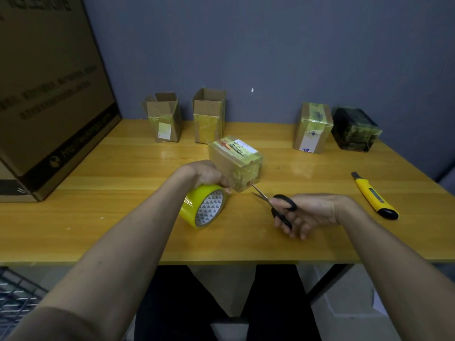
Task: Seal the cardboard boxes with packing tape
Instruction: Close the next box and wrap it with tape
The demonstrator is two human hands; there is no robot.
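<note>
A small cardboard box wrapped in clear-yellow tape, with a white label on top, sits at the middle of the wooden table. My left hand grips the top of a yellow packing tape roll standing on edge just left of the box. A strip of tape runs from the roll to the box's near corner. My right hand holds black-handled scissors with the blades parted, tips at the box's near corner.
Two open-topped cardboard boxes stand at the back left. A taped box and a dark wrapped box stand at the back right. A yellow utility knife lies at right. A very large carton fills the left.
</note>
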